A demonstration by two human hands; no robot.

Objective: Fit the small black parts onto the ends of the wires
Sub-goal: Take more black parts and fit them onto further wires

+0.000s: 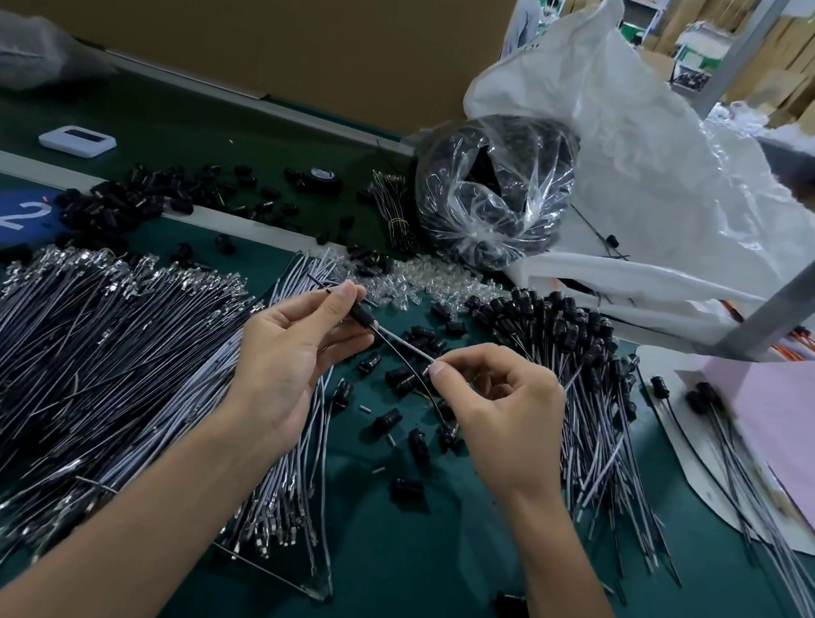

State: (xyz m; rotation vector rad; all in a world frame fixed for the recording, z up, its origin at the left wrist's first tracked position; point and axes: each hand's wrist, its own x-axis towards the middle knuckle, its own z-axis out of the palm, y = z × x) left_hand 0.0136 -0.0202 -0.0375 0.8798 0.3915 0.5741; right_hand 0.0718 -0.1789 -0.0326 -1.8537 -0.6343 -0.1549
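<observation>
The left hand (295,361) was raised above the middle of the desk (417,574), pinching a small black part (361,314) between thumb and fingertips; a thin wire (405,348) ran from that part down and to the right; the right hand (500,414) gripped the wire's other stretch between thumb and forefinger, its remaining fingers curled. Whether the part was fully seated on the wire could not be told. A large heap of bare wires (79,348) covered the desk's left side; wires already carrying black parts (576,346) lay fanned toward the right edge; loose black parts (406,378) were scattered between the two heaps, beneath the hands. Small clear pieces (425,280) lay beyond them, toward the far edge. A clear bag of dark parts (493,195) stood at the far edge, touching a white sack (649,148); a pink sheet (802,444) lay at the right edge.
</observation>
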